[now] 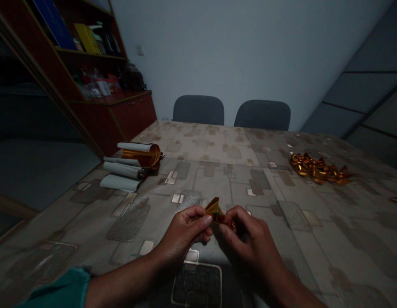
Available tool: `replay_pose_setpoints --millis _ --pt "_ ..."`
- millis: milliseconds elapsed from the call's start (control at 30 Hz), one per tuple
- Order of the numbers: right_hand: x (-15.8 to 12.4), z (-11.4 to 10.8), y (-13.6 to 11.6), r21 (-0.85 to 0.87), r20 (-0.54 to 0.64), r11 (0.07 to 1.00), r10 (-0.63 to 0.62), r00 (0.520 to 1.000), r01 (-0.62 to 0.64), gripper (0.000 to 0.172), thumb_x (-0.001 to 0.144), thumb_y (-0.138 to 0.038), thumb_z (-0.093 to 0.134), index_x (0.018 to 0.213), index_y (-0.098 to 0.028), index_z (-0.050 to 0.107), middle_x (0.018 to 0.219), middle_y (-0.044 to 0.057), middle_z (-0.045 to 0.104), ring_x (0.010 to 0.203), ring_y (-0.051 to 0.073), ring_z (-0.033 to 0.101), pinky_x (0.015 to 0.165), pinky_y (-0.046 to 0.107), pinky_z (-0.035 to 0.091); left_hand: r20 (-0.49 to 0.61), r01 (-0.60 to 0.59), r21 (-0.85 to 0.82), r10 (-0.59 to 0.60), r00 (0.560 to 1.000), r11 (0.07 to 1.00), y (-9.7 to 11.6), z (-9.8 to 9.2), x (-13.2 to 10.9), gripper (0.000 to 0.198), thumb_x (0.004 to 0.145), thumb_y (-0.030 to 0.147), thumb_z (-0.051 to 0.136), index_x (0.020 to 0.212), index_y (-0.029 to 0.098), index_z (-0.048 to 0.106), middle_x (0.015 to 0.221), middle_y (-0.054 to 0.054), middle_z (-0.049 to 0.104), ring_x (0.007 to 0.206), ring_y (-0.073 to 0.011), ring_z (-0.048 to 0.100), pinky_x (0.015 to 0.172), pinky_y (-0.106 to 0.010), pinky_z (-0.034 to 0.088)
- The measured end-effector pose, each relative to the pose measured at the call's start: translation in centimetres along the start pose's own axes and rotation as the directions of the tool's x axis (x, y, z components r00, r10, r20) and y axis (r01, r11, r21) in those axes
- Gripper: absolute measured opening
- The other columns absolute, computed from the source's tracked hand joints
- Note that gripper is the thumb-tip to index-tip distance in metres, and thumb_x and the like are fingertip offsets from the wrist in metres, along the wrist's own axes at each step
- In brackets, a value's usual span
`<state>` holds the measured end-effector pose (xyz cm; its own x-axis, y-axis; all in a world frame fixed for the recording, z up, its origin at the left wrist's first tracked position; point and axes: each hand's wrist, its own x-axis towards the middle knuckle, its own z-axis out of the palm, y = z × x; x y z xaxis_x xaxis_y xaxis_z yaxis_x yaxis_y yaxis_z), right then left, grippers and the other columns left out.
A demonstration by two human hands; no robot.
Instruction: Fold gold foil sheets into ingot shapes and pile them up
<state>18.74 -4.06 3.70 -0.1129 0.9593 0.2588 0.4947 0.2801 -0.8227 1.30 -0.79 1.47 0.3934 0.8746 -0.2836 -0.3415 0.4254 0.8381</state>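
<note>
Pale blue-grey wall along the far side, two dark grey chairs just beyond the far table edge, and a dark red wooden shelf cabinet far left, with binders and bags on its shelves. Across the scene, a long table under a patterned vinyl cloth. Near its left edge, rolled and flat white-backed sheets of gold foil; toward the far right, a heap of folded gold foil pieces. Near left, a teal sleeve on the left forearm. Above the table, between both hands, a small folded gold foil piece: left hand pinching it, thumb and forefinger closed, other fingers curled; right hand grasping its lower end, fingers bent tightly around it.
</note>
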Motion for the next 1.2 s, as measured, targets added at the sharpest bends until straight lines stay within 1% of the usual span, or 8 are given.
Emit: replay_pose_setpoints --millis 67,233,333,467,600,833,1000,1200 --pt "0.03 0.03 0.11 0.005 -0.015 1.0 -0.001 1.0 0.001 0.009 0.082 -0.027 0.06 0.076 -0.022 0.057 0.059 -0.003 0.057 0.048 0.013 0.052 0.046 0.025 0.038 -0.002 0.014 -0.017 -0.014 1.0 1.0 -0.1 0.03 -0.1 0.036 0.07 0.039 0.086 0.077 0.015 0.06 0.06 0.001 0.066 0.054 -0.008 0.058 0.056 -0.018 0.046" --pt "0.07 0.01 0.4 -0.021 -0.024 0.997 -0.079 0.997 0.079 0.011 0.084 -0.024 0.06 0.074 -0.02 0.063 0.068 0.002 0.065 0.056 0.014 0.058 0.052 0.026 0.042 -0.009 0.039 -0.037 -0.039 0.999 0.999 -0.12 0.09 -0.23 0.039 0.067 0.04 0.088 0.076 0.015 0.059 0.063 -0.001 0.067 0.059 -0.0099 0.061 0.058 -0.019 0.046" --pt "0.12 0.01 0.23 -0.026 -0.055 0.996 -0.082 0.995 0.08 0.015 0.084 -0.023 0.058 0.069 -0.02 0.06 0.063 0.0 0.061 0.052 0.013 0.056 0.049 0.024 0.041 -0.009 0.013 -0.004 -0.013 1.0 1.0 -0.22 -0.11 -0.07 0.036 0.07 0.039 0.086 0.076 0.015 0.06 0.066 0.0 0.066 0.061 -0.0097 0.06 0.061 -0.02 0.046" --pt "0.25 0.06 -0.03 -0.067 -0.107 0.995 -0.079 0.991 0.072 0.018 0.081 -0.021 0.055 0.063 -0.02 0.053 0.054 -0.002 0.055 0.046 0.011 0.052 0.045 0.022 0.039 -0.004 -0.052 0.059 0.052 0.999 0.997 -0.39 -0.36 0.06 0.031 0.073 0.036 0.084 0.074 0.015 0.062 0.079 0.001 0.065 0.066 -0.009 0.059 0.067 -0.022 0.046" --pt "0.3 0.07 -0.02 -0.094 -0.11 0.992 -0.093 0.99 0.083 0.019 0.08 -0.021 0.056 0.062 -0.02 0.051 0.053 -0.002 0.054 0.045 0.011 0.052 0.044 0.021 0.038 0.022 -0.073 0.071 0.071 0.997 0.995 -0.33 -0.22 -0.04 0.032 0.071 0.036 0.085 0.071 0.014 0.062 0.085 -0.001 0.065 0.07 -0.011 0.059 0.07 -0.025 0.048" --pt "0.14 0.06 0.0 -0.108 -0.082 0.988 -0.122 0.989 0.113 0.017 0.085 -0.022 0.058 0.069 -0.02 0.055 0.059 -0.002 0.058 0.049 0.012 0.054 0.048 0.022 0.04 0.018 -0.063 0.097 0.062 0.998 0.993 -0.25 -0.05 -0.04 0.03 0.071 0.037 0.085 0.073 0.013 0.067 0.072 0.0 0.065 0.067 -0.0107 0.059 0.069 -0.023 0.047" --pt "-0.05 0.08 0.28 -0.043 -0.074 0.997 -0.069 0.995 0.066 0.015 0.085 -0.027 0.061 0.078 -0.022 0.049 0.056 -0.006 0.053 0.045 0.011 0.051 0.044 0.02 0.037 0.034 -0.043 0.107 0.039 0.999 0.993 -0.19 -0.06 -0.14 0.028 0.075 0.038 0.082 0.084 0.014 0.074 0.081 -0.003 0.07 0.071 -0.0121 0.061 0.072 -0.024 0.048" --pt "-0.43 0.41 0.71 -0.09 -0.063 0.99 -0.115 0.991 0.109 0.017 0.086 -0.023 0.061 0.075 -0.022 0.047 0.06 -0.005 0.052 0.049 0.011 0.05 0.047 0.02 0.036 0.087 -0.044 0.131 0.033 0.996 0.99 -0.29 -0.05 -0.25 0.027 0.076 0.039 0.081 0.084 0.013 0.077 0.074 -0.003 0.069 0.067 -0.011 0.061 0.069 -0.022 0.049"
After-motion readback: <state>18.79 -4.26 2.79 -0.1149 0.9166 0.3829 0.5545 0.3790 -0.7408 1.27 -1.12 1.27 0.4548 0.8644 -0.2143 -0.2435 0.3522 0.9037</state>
